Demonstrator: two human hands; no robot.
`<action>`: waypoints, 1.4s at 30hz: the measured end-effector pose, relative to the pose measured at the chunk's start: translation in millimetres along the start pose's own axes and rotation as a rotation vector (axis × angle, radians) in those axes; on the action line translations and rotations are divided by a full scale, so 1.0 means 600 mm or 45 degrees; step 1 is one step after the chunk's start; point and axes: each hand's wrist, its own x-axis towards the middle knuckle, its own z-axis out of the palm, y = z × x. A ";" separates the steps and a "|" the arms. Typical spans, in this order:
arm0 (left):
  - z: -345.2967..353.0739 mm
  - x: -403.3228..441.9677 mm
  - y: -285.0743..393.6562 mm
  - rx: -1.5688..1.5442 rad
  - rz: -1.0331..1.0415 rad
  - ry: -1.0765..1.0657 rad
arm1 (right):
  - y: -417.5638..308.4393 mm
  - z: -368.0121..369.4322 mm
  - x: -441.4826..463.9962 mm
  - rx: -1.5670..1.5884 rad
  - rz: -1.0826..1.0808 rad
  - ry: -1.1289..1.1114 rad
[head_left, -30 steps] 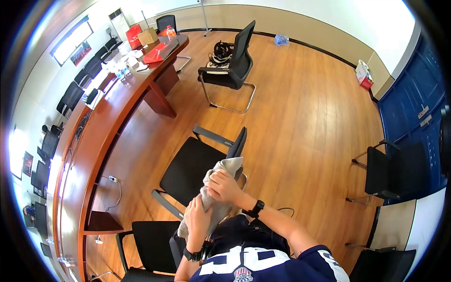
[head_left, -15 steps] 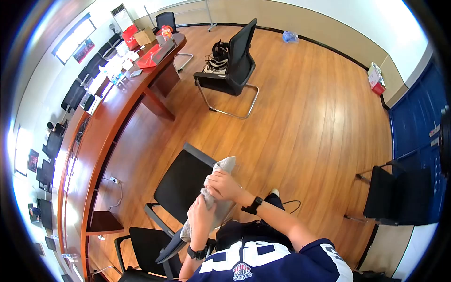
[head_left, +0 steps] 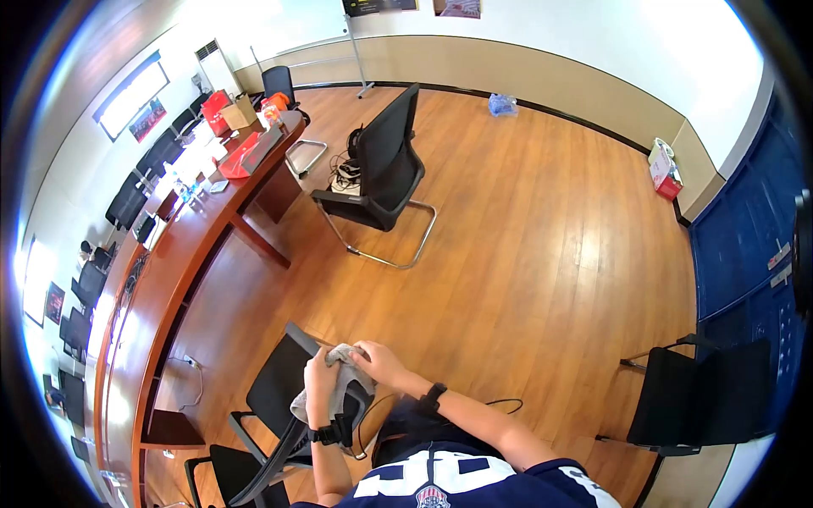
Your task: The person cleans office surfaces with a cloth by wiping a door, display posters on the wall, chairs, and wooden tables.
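Observation:
A grey cloth (head_left: pixel 345 378) is bunched between my two hands, just in front of my body. My left hand (head_left: pixel 319 383) is closed on its left side, with one end hanging by the wrist. At the cloth's upper right, the fingers of my right hand (head_left: pixel 378 365) are curled and pinch its edge. Directly beneath is a black office chair (head_left: pixel 278 385) with armrests, close to my legs. Whether the cloth touches the chair cannot be made out. Both wrists wear dark bands.
To the left runs a long curved wooden table (head_left: pixel 174 275) bearing bottles, boxes and red bags. A black chair (head_left: pixel 385 165) holding cables stands ahead. Another black chair (head_left: pixel 699 394) is at right by a blue door (head_left: pixel 745 229). A blue plastic bag (head_left: pixel 502 105) lies near the wall.
The cloth went from a long, twisted shape to a loose bunch. Both hands moved left, the left one rising beside the right. The view tilted upward.

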 end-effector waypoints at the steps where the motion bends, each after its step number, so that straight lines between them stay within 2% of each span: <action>1: 0.018 0.009 0.003 0.009 0.008 -0.043 | 0.010 -0.021 0.004 -0.022 -0.004 -0.005; 4: 0.069 0.044 0.020 -0.089 0.113 -0.174 | 0.042 -0.095 0.024 -0.046 0.051 -0.006; 7: 0.110 0.098 0.047 -0.200 0.123 -0.421 | 0.083 -0.152 0.046 0.010 0.080 0.025; 10: 0.142 0.172 0.093 -0.253 0.212 -0.449 | 0.087 -0.226 0.099 -0.115 0.068 0.055; 14: 0.191 0.293 0.137 -0.235 0.277 -0.532 | 0.086 -0.305 0.205 -0.357 -0.115 0.235; 15: 0.207 0.326 0.139 -0.369 0.264 -0.590 | 0.084 -0.322 0.235 -0.407 -0.149 0.268; 18: 0.237 0.429 0.151 -0.415 0.282 -0.643 | 0.067 -0.368 0.335 -0.539 -0.224 0.317; 22: 0.284 0.556 0.141 -0.603 0.310 -0.466 | 0.074 -0.424 0.488 -0.677 -0.376 0.373; 24: 0.287 0.610 0.147 -0.559 0.378 -0.406 | 0.084 -0.439 0.548 -0.655 -0.422 0.412; 28: 0.247 0.636 0.165 -0.480 0.311 -0.362 | 0.101 -0.427 0.620 -0.523 -0.260 0.433; 29: 0.237 0.637 0.165 -0.519 0.276 -0.332 | 0.109 -0.419 0.643 -0.523 -0.342 0.486; 31: 0.231 0.643 0.142 -0.607 0.170 -0.236 | 0.125 -0.395 0.688 -0.429 -0.344 0.381; 33: 0.224 0.652 0.109 -0.586 0.042 -0.157 | 0.153 -0.352 0.739 -0.353 -0.475 0.314; 35: 0.219 0.650 0.068 -0.492 -0.139 -0.082 | 0.167 -0.312 0.776 -0.301 -0.470 0.149; 39: 0.174 0.666 0.039 -0.483 -0.168 0.130 | 0.195 -0.246 0.844 -0.223 -0.386 -0.152; 42: 0.147 0.688 0.029 -0.503 -0.247 0.293 | 0.206 -0.205 0.914 -0.176 -0.456 -0.322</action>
